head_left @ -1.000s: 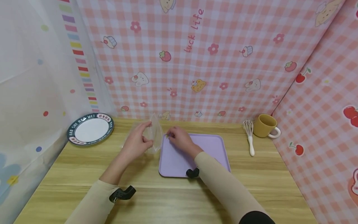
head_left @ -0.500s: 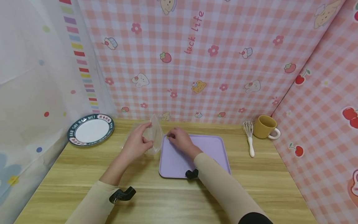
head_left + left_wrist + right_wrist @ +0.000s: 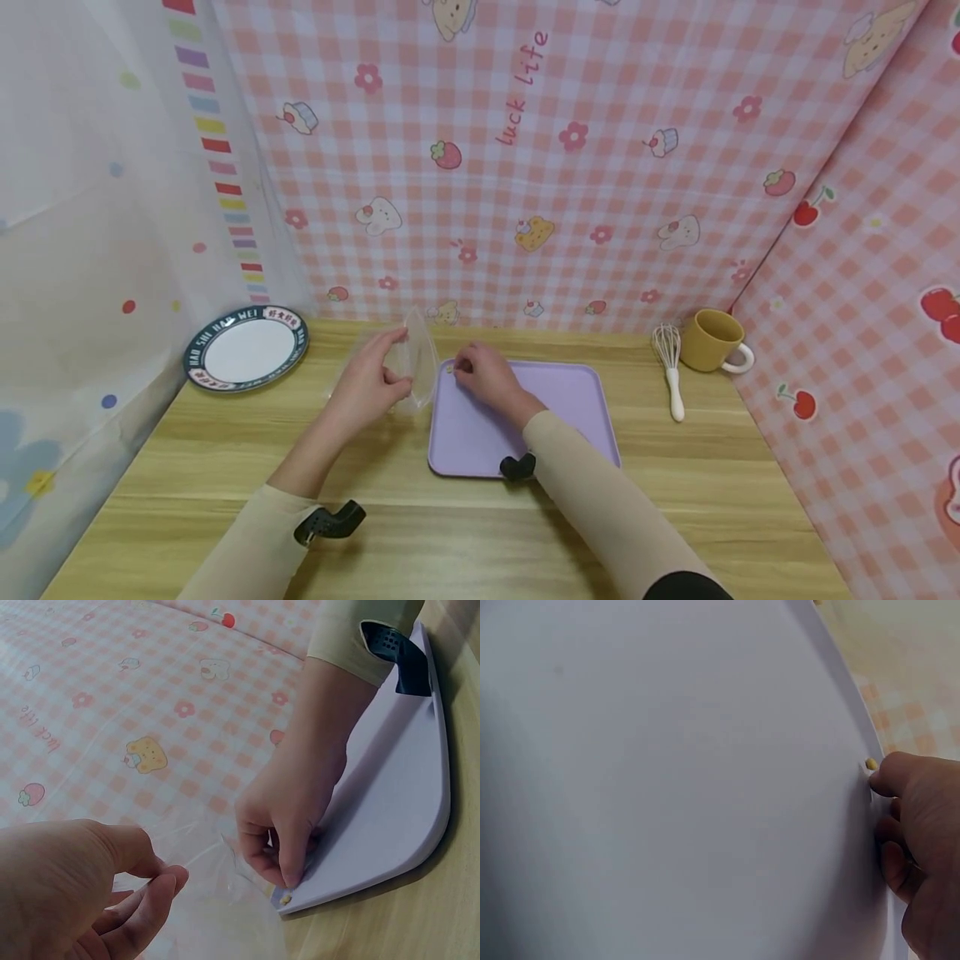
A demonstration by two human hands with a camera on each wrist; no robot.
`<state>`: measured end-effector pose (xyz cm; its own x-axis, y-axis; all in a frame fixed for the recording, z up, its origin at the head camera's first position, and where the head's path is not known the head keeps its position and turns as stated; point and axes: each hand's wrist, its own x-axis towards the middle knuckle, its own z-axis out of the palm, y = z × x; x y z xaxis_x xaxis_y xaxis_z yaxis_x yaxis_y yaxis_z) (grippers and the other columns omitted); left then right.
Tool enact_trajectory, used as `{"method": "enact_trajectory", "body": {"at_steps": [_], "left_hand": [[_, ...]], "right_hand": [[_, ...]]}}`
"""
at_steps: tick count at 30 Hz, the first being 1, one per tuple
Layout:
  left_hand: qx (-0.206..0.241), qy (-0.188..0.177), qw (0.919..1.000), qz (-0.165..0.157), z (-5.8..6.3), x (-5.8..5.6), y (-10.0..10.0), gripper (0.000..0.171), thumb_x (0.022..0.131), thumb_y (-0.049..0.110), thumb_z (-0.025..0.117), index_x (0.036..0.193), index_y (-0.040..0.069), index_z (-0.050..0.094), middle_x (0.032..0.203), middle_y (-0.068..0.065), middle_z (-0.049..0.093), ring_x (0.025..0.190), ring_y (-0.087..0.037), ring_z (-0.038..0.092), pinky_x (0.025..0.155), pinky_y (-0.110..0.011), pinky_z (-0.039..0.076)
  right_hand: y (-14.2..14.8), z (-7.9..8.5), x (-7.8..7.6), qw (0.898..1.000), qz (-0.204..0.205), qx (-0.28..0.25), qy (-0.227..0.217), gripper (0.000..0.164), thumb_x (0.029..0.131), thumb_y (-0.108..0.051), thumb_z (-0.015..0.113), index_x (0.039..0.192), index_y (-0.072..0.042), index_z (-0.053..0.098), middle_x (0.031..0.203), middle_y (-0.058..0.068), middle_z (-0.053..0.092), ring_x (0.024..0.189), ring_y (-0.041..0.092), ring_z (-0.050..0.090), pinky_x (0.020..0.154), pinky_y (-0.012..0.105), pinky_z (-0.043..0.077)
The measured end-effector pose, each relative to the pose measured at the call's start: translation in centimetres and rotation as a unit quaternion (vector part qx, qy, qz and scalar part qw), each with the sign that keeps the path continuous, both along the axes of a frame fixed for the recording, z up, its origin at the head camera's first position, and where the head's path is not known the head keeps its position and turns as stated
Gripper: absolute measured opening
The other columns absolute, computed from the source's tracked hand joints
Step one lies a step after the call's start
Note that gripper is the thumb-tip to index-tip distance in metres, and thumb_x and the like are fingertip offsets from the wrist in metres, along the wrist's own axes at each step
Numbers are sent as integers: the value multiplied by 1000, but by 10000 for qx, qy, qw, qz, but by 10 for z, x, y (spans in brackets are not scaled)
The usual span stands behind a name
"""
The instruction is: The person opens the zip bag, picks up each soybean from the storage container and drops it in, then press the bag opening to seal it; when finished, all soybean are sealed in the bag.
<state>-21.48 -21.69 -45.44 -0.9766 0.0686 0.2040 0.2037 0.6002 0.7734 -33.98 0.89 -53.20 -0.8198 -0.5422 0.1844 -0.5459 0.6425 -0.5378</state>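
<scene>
My left hand point(image 3: 367, 375) pinches the edge of a clear plastic bag point(image 3: 420, 362) between thumb and fingers; the left wrist view shows the thin film point(image 3: 217, 900) beyond the fingertips. My right hand point(image 3: 487, 375) is over the far left corner of a lilac tray point(image 3: 457, 442), its fingers curled. A small yellow bean-like piece point(image 3: 871, 763) lies by the tray's rim, right at a fingertip of that hand. The same piece point(image 3: 286, 898) shows just below the fingertips in the left wrist view. No object shows between the right fingers.
A white plate with a dark patterned rim point(image 3: 192, 354) stands at the back left. Towards the back right are a whisk point(image 3: 672, 375) with a white handle and a mustard mug point(image 3: 708, 342). Checked cloth point(image 3: 487, 192) covers the back wall. Another small yellow bit point(image 3: 817, 602) appears near the tray's edge.
My right fingertips have shifted slightly right of the small yellow piece, which now shows more plainly at the tray corner. The left hand keeps its hold on the bag.
</scene>
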Motion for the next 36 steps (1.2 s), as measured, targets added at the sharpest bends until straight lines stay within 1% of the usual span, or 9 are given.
{"method": "enact_trajectory", "body": {"at_steps": [3,8,14,18,25,28,31,34,36], "left_hand": [[17,-5,10000,5,0,-1,1,86,90,-3,81,167,5,43,163,-17,52,84,-19,73,66,-30,63],[75,35,10000,-38,-2,0,1,86,89,-5,80,166,2,44,162,-19,52,82,-19,73,66,-30,62],[140,75,9999,-54,-3,0,1,85,88,-6,79,165,1,45,161,-20,53,81,-18,73,64,-29,62],[101,73,9999,-53,-4,-2,2,84,89,-5,80,165,1,45,161,-20,53,80,-18,73,64,-29,62],[77,18,10000,-39,-5,-2,2,84,89,-4,80,165,2,45,161,-18,54,79,-17,73,65,-30,62],[87,41,9999,-50,-5,-2,3,84,89,-4,80,165,1,46,160,-19,54,80,-17,74,65,-30,62],[82,49,9999,-70,-4,-2,4,83,89,-5,80,165,1,45,160,-19,54,80,-17,74,65,-30,62],[83,37,9999,-85,-4,-1,4,84,90,-4,80,165,1,45,160,-19,54,80,-17,74,65,-30,62],[84,41,9999,-88,-4,-1,4,84,90,-4,80,165,1,45,160,-18,54,81,-17,74,66,-31,62]], "right_hand": [[2,-1,-1,9999,-54,-102,25,4,99,-9,80,103,-9,78,104,3,68,96,18,66,87,34,59],[3,2,2,9991,-6,-430,6,6,98,-5,80,103,-8,78,101,4,67,94,18,65,84,32,58],[4,21,12,9945,27,-1034,-144,8,98,-4,79,105,-7,77,100,5,67,90,19,62,78,32,57],[6,32,19,9888,27,-1489,-128,8,98,-2,79,105,-6,76,98,4,67,86,17,61,74,29,54],[6,50,36,9717,128,-2358,-44,10,96,3,78,103,-4,76,97,4,62,81,15,57,70,26,50],[4,57,44,9672,208,-2531,60,11,95,4,79,102,-4,76,96,5,61,79,14,56,68,25,49],[1,63,52,9634,370,-2649,199,11,94,6,80,101,-3,77,94,9,63,75,14,55,65,25,48],[-4,66,58,9618,547,-2660,346,11,94,6,80,100,-2,76,92,15,65,73,13,54,64,24,47],[-7,67,61,9613,636,-2652,403,11,94,6,79,99,-3,76,93,16,66,72,13,54,63,24,46]]}}
